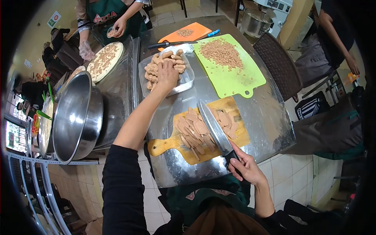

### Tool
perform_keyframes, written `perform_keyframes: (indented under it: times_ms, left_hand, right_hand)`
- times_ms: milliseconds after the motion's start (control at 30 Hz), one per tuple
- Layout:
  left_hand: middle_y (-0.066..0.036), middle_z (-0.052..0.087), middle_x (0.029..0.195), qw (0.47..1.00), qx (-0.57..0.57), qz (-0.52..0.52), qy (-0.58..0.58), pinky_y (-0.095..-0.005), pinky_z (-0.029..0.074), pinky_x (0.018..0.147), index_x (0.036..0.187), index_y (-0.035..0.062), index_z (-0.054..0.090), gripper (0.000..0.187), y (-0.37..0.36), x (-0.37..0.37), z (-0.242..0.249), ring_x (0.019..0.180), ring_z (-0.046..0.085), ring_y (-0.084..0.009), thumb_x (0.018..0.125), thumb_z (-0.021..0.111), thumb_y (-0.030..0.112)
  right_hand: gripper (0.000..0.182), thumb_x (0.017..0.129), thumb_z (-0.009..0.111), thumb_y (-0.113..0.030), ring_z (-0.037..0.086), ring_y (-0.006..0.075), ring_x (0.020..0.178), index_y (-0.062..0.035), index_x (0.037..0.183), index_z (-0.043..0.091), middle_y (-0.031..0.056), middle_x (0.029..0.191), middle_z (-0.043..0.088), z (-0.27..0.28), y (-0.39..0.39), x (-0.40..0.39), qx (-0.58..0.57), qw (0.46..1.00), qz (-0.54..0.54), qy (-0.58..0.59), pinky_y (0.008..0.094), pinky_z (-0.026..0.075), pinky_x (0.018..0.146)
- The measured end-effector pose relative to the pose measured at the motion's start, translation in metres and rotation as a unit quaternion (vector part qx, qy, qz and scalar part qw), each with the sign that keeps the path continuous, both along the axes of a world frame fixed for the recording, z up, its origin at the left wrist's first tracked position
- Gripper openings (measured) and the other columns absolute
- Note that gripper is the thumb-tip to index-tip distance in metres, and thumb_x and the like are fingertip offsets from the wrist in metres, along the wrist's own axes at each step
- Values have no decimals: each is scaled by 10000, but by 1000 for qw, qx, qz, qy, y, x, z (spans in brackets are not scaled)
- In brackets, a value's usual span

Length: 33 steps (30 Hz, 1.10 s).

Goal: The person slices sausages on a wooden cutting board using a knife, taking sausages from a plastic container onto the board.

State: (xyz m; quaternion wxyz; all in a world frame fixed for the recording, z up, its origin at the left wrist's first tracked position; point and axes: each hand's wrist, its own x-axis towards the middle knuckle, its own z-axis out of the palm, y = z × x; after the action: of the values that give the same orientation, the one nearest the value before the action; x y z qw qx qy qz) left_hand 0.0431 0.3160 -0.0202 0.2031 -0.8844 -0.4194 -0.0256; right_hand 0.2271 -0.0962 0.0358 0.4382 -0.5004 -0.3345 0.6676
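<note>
My left hand (167, 76) reaches into a clear plastic container (188, 83) and rests on a heap of short brown sausages (168, 56). Its fingers are apart, with the tips among the sausages. My right hand (247, 168) is wrapped around the black handle of a large kitchen knife (215, 127). The blade lies slantwise over a wooden cutting board (184, 154), with flat sausage slices (196, 131) on both sides of it.
Diced sausage (221, 54) covers part of a green cutting board (235, 86). An orange board (196, 29) holds small bits beside a black-handled knife (172, 44). A steel bowl (78, 117) stands left. Across the table a person's gloved hand (86, 51) is near a topped dough round (105, 60).
</note>
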Motion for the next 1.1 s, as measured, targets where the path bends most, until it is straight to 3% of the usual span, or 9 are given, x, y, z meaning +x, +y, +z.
perform_keyframes:
  times_ms: [133,167,200,333,467,500,667,933,1100]
  left_hand:
    - [-80,627,1125,990,-34,5,-139,-521,427,895,895,166,748,198,-13,-10,18,1133,570,-300,797,740,338]
    - [-78,680,974,976,-47,-28,-212,-469,502,799,923,139,728,250,3,-17,11,967,663,-314,811,746,361]
    - [-99,685,849,947,-211,-1,-244,-356,526,715,975,72,695,294,-34,-16,67,830,691,-249,829,756,319]
    - [-78,668,859,864,-308,-20,-397,-273,509,746,1031,-10,638,290,-95,-49,112,851,649,-129,901,729,233]
    - [-43,654,884,753,-382,16,-536,-246,505,729,1174,-4,589,374,-184,-85,109,801,624,-101,887,751,172]
    - [-38,654,909,710,-418,32,-566,-229,502,741,1213,4,563,392,-208,-91,109,811,620,-90,891,746,132]
    - [-71,658,980,622,-453,94,-631,-222,546,733,1237,-54,537,373,-280,-110,61,828,673,-104,914,699,40]
    - [-36,646,956,640,-450,181,-596,-193,506,642,1205,-8,582,343,-314,-73,35,773,661,-82,906,722,84]
    - [-25,643,906,749,-343,197,-533,-206,509,613,1209,-18,603,337,-321,-59,22,701,609,-81,933,700,148]
  right_hand:
    - [615,1021,472,-44,410,53,497,-172,1579,247,3,694,493,8,-5,-3,-2,999,-2,-39,208,358,437]
    - [617,1020,478,-49,413,51,501,-175,1579,248,0,697,493,9,-7,-4,1,999,-1,-49,207,359,437]
    - [619,1019,484,-53,416,48,506,-178,1578,250,-3,700,493,11,-11,-6,0,998,3,-60,205,360,436]
    - [635,999,506,-38,464,53,594,-179,1573,273,-22,729,510,26,-19,-21,30,984,32,-175,211,429,545]
    - [606,982,514,-20,560,176,723,-139,1544,321,187,1028,694,20,-27,-46,113,958,74,-253,300,493,701]
    - [610,975,514,-17,654,321,841,-129,1538,308,273,1229,623,28,-24,-51,64,957,117,-256,377,511,800]
    - [626,971,500,-35,599,493,985,-147,1545,277,301,1128,632,6,-21,-75,128,922,139,-339,491,494,835]
    - [593,973,501,-57,618,494,930,-151,1532,328,298,983,651,1,-18,-64,156,893,101,-409,467,497,827]
    - [588,978,502,-59,610,406,727,-156,1534,339,228,788,608,9,-20,-64,129,907,100,-388,410,505,761]
